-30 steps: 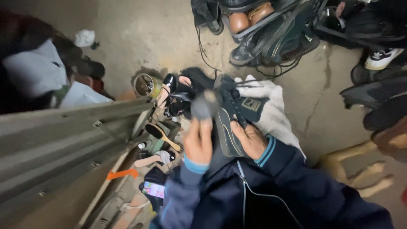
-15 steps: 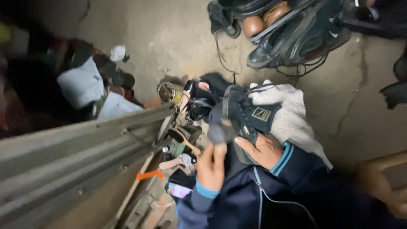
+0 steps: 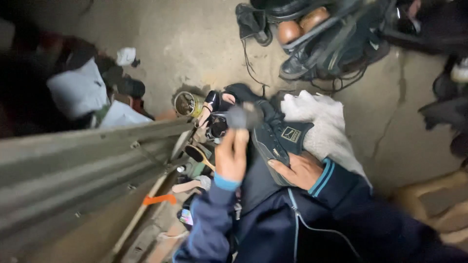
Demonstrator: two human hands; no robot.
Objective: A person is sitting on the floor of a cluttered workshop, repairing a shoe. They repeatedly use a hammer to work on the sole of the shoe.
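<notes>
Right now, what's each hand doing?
Left hand: closed around a blurred grey pad or brush.
Right hand: holding the dark blue shoe from underneath.

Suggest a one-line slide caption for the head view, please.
Left hand rubs a grey cloth on a dark shoe steadied by the right hand.

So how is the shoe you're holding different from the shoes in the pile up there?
The dark blue sneaker rests on the lap, gripped by the right hand; the piled shoes lie on the concrete floor, untouched. The sneaker is alone; the pile is several, tangled together. The sneaker is blue; two piled shoes show brown toes. Both are footwear.
</notes>
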